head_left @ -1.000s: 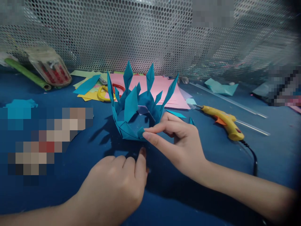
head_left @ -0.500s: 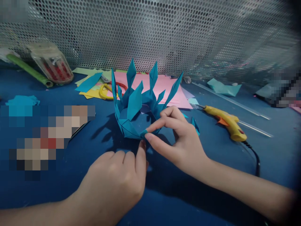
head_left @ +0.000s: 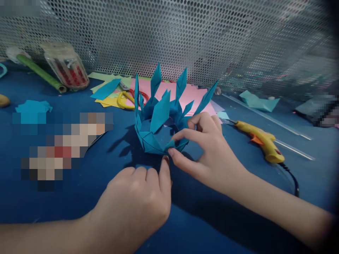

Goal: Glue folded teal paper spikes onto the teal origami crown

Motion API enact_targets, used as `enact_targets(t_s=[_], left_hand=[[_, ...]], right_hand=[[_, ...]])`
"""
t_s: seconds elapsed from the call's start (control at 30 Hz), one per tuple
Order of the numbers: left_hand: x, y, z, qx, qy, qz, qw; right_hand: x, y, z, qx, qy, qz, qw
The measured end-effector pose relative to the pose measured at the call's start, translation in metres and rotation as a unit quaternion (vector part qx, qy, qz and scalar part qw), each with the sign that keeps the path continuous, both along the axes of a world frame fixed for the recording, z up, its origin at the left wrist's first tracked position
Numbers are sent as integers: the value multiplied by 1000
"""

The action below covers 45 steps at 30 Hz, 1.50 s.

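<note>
A blue folded-paper crown with several tall pointed spikes stands upright on the blue table in front of me. My right hand reaches in from the right and pinches the front edge of its low wall between thumb and index finger, a small paper flap between them. From below, my left hand stretches its index finger up to the base of the crown, at or just touching the lower edge beside the right thumb. The other left fingers are curled under, and their tips are hidden.
A yellow glue gun with a black cord lies to the right, near clear sticks. Behind the crown are scissors and pink paper sheets. A glass jar, a green tube and crumpled blue paper are left. A perforated panel stands behind.
The whole view has shifted, so everything appears slightly further right. My right thumb and index finger look slightly wider apart at the crown's edge. The left index finger stays at its base.
</note>
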State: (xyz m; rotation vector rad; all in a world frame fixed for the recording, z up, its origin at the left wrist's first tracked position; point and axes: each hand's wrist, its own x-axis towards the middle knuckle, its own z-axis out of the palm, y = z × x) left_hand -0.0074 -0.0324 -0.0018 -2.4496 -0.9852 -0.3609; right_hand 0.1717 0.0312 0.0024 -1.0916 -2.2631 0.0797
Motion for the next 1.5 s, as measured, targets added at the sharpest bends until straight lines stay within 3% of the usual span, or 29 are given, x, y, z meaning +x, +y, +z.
enact_targets(t_s=[0.6, 1.5], left_hand=[[0, -1, -6, 2, -24, 27, 999], [3, -1, -5, -16, -15, 63, 998]], right_hand=[[-2, 6, 7, -32, -10, 29, 999], [-2, 6, 5, 20, 15, 36, 999]])
